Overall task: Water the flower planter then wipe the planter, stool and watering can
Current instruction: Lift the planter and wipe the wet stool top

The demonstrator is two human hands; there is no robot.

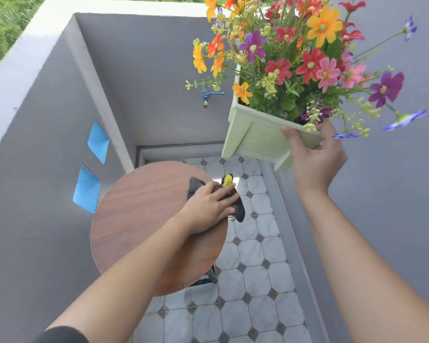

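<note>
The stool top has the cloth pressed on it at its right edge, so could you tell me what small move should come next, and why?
Probably sweep the left hand and dark cloth leftward over the stool, since most of its top lies beyond the cloth, while the right hand holds the planter lifted clear.

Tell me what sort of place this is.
Probably a small outdoor balcony or terrace: grey rendered parapet walls open to greenery beyond, a blue wall tap, and a grey-and-white tiled floor.
</note>
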